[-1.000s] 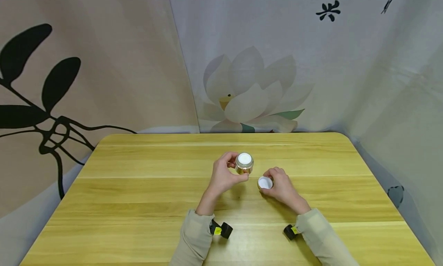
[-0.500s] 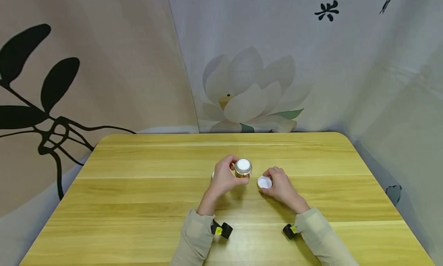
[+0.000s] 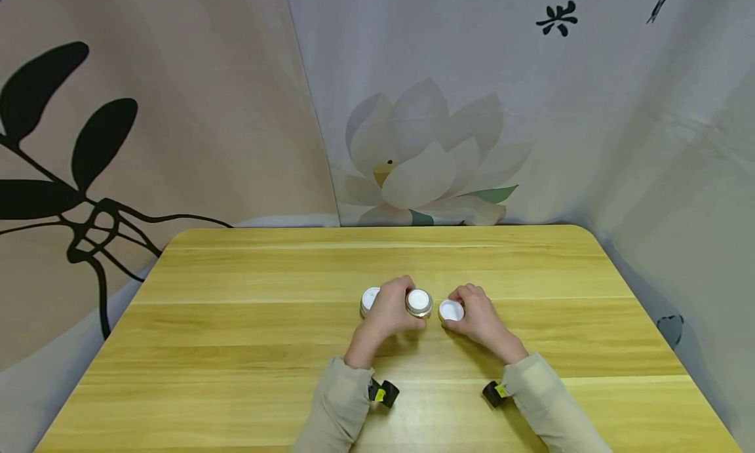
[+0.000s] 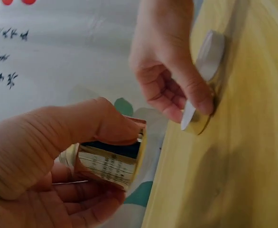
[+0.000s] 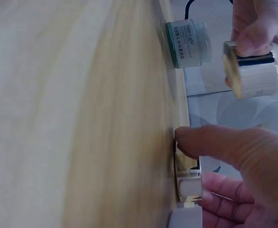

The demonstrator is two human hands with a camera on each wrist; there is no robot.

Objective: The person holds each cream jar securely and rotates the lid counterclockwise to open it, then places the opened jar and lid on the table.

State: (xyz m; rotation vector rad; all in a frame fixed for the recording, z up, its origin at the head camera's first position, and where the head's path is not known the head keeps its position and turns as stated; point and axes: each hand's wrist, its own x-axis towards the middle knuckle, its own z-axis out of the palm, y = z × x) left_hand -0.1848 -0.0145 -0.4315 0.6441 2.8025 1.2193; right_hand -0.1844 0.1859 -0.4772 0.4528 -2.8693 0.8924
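Observation:
My left hand (image 3: 390,309) grips a gold cream jar (image 3: 419,303) between thumb and fingers, with its white top facing up. In the left wrist view this jar (image 4: 111,159) carries a printed label and is held off the table. My right hand (image 3: 482,318) pinches a gold lid (image 3: 451,311), white inside, which lies on the table just right of the jar. A greenish glass jar (image 5: 186,43) lettered "Water Light" stands left of my left hand, partly hidden by it from above. A white disc-shaped piece (image 4: 211,54) lies beside my right hand, hidden in the head view.
The wooden table (image 3: 236,361) has rounded far corners. Behind it hangs a printed curtain (image 3: 448,132) with a flower and dark leaves. Each wrist wears a small black camera, such as the left camera (image 3: 386,393), low over the tabletop.
My left hand has brought the gold jar down and nearer to me, level with the lid. The greenish jar has come out from behind that hand. My right hand stays in place.

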